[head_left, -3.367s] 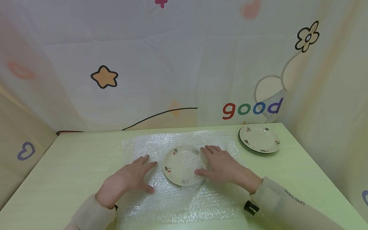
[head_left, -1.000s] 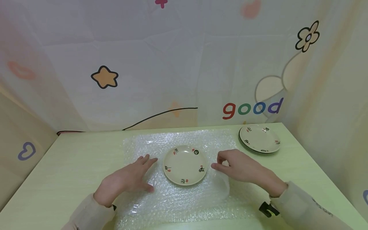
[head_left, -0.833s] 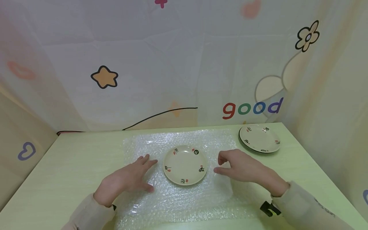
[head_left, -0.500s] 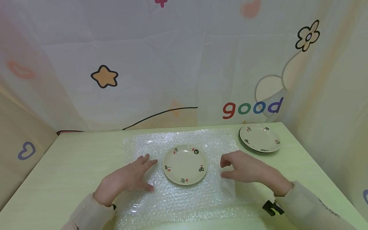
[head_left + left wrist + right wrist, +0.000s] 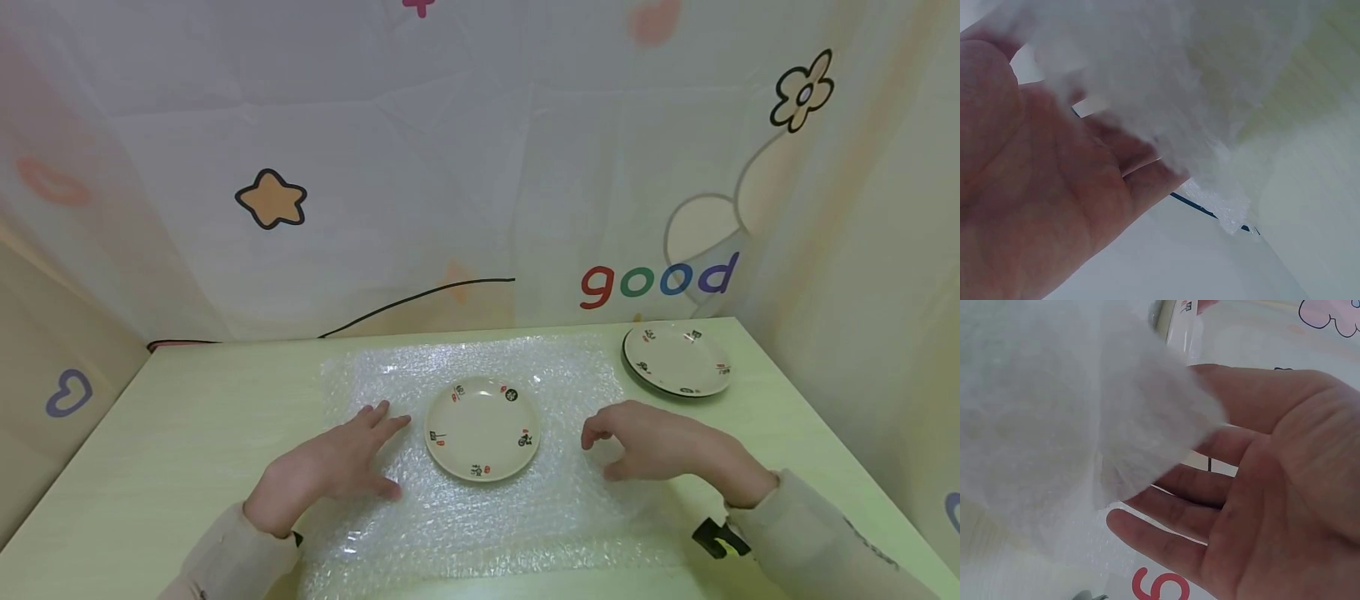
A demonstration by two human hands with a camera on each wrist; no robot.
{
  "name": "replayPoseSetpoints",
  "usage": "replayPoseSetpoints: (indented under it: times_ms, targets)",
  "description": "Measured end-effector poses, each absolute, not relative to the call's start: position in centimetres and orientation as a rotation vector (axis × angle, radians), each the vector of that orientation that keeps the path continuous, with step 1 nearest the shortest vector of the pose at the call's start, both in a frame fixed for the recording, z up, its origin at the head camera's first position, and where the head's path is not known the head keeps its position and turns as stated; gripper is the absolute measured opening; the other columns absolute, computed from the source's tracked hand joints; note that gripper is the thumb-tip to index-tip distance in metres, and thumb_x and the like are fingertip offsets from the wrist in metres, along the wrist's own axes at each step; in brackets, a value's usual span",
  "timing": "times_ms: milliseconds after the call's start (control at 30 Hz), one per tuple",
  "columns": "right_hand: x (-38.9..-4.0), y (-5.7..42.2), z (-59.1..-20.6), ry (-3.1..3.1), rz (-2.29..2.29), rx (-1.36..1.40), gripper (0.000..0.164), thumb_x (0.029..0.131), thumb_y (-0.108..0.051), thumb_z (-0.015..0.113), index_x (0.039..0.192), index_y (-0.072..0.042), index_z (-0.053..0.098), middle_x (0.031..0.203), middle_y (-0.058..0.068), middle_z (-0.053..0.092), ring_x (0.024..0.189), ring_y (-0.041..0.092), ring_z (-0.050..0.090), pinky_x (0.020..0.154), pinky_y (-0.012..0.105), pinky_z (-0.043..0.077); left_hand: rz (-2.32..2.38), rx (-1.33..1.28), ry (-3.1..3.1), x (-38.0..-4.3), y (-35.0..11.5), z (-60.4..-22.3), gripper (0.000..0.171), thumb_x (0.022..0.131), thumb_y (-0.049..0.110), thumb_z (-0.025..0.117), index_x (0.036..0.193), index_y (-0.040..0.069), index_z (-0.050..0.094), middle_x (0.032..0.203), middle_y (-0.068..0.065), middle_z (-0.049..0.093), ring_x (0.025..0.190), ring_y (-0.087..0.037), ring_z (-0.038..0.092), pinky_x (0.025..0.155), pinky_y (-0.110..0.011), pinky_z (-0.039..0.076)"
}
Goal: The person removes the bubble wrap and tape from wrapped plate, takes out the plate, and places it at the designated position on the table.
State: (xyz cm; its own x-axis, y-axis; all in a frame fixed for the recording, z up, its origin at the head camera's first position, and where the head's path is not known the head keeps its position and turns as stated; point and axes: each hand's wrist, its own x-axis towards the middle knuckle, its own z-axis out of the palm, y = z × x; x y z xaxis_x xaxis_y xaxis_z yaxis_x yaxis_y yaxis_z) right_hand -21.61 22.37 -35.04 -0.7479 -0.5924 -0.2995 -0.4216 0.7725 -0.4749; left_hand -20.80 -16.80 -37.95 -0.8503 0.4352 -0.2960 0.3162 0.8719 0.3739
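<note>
A cream plate (image 5: 482,429) with small black and red prints lies face up on a spread sheet of bubble wrap (image 5: 450,521) in the head view. To its left my left hand (image 5: 330,471), fingers spread, rests on or just over the wrap. My right hand (image 5: 660,442) is at the wrap's right side, thumb and loosely bent fingers apart. In the right wrist view, a translucent sheet (image 5: 1141,406) hides the thumb tip and part of the fingers. In the left wrist view, a blurred translucent sheet (image 5: 1166,81) covers the fingertips.
Stacked plates (image 5: 678,358), the top one cream with the same prints, stand at the table's back right corner. The pale green table (image 5: 187,417) meets a printed curtain (image 5: 420,183) at the back, with curtain at both sides.
The translucent layer that covered the plate's right part has been drawn off to the right. My right hand has moved rightward and its thumb and fingers have parted. My left hand stays put.
</note>
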Motion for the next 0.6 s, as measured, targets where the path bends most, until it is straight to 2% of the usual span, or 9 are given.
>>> replayPoseSetpoints:
  times_ms: [233, 600]
  targets:
    - [-21.1, 22.8, -35.2, 2.494, -0.527, -0.740, 0.044, 0.078, -0.003, 0.087, 0.115, -0.017, 0.070, 0.128, 0.002, 0.062, 0.126, 0.032, 0.054, 0.108, 0.056, 0.043, 0.453, 0.557, 2.662, -20.9, -16.9, -38.0, 0.092, 0.083, 0.035, 0.087, 0.157, 0.009, 0.040, 0.165, -0.028, 0.019, 0.151, -0.048, 0.017, 0.113, -0.067, 0.028]
    - [-20.8, 23.1, -36.1, 2.493, -0.531, -0.770, 0.051, 0.077, 0.001, 0.087, 0.118, -0.021, 0.068, 0.133, 0.003, 0.054, 0.128, 0.032, 0.049, 0.107, 0.054, 0.045, 0.451, 0.560, 2.665, -21.0, -17.1, -38.3, 0.092, 0.083, 0.036, 0.087, 0.157, 0.010, 0.040, 0.165, -0.027, 0.020, 0.151, -0.048, 0.018, 0.113, -0.067, 0.030]
